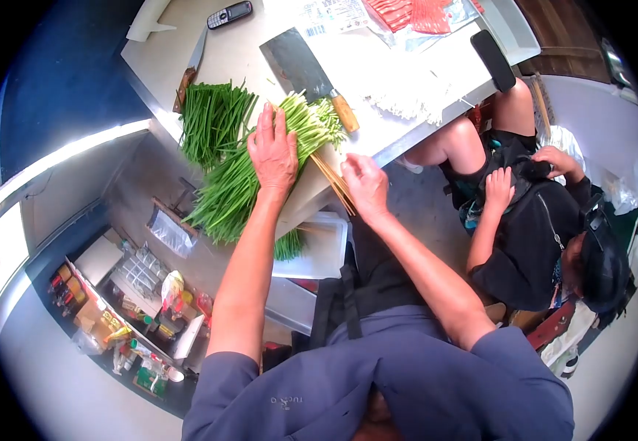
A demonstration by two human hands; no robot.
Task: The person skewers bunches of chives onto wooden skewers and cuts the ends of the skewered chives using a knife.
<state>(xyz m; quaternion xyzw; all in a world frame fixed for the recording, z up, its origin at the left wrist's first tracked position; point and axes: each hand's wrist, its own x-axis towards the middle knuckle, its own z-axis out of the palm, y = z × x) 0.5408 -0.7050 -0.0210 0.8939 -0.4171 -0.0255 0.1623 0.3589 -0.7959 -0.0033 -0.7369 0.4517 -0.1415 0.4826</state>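
My left hand (pixel 273 152) lies flat with spread fingers on a large bunch of green chives (pixel 234 195), near its pale cut ends. A second pile of chives (pixel 216 121) lies to its left. Several thin wooden skewers (pixel 331 181) stick out from under the bunch towards my right hand (pixel 365 185). That hand is just right of the skewers, its fingers curled together; what they hold, if anything, is too small to make out. Beyond the pale ends rests a cleaver (pixel 300 65) with a wooden handle. A knife (pixel 191 72) lies at the table's left.
On the white table (pixel 260 22) are a phone (pixel 229 15), packs of red food (pixel 422 15), white scraps (pixel 411 103) and a black case (pixel 492 60). A white tray (pixel 322 257) stands below the edge. A seated person (pixel 539 235) is at the right.
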